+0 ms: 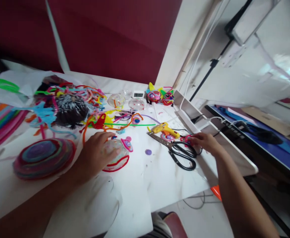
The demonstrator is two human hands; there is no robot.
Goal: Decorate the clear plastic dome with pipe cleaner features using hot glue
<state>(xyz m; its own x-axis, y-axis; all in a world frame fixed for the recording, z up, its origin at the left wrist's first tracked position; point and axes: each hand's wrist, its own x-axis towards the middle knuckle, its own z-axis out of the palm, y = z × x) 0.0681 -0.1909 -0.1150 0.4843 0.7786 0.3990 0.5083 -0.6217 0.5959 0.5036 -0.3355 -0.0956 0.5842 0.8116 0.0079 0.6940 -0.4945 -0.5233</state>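
Left hand [92, 157]: fingers curved around a clear ball [116, 144], thumb on its near side; grasping it.
Clear ball: held just above or on the table [135, 195] (which of the two cannot be told); a red strip [118, 167] along its near edge; a pink round piece [127, 144] at its right.
Right hand [206, 142]: fingertips at a small pinkish-red piece [188, 139]; whether they grip it cannot be told.
Scissors [170, 144]: black-handled, blades parted slightly; lying near the right hand, beside a yellow glue gun [168, 129].
Purple disc [148, 152]: flat on the table, between ball and scissors.
Coiled disc [42, 153]: multicoloured; left of the left hand.
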